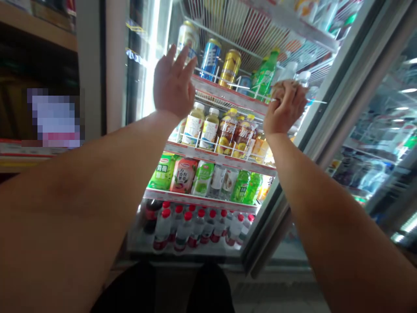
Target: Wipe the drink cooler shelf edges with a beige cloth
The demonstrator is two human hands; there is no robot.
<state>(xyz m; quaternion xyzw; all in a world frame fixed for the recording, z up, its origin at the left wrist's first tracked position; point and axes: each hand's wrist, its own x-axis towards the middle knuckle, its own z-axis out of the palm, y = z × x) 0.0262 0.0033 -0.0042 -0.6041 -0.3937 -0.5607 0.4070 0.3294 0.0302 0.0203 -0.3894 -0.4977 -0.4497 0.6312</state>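
Two hands raised inside an open drinks fridge (114, 65). The left hand (172, 87): fingers spread wide, empty, before the cans (211, 58) on the upper shelf (228, 96). The right hand (284, 111): fist closed around a brownish wad, possibly a cloth (286, 86), at that shelf's right end.

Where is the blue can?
In the head view, the blue can stands on the upper fridge shelf, just right of the raised left hand, with a gold can on its right.

A shop: an open drinks fridge (224, 104) with a glass door (329, 113), wire shelves packed with bottles (195, 124) and cans (230, 66) (price strips along the edges).
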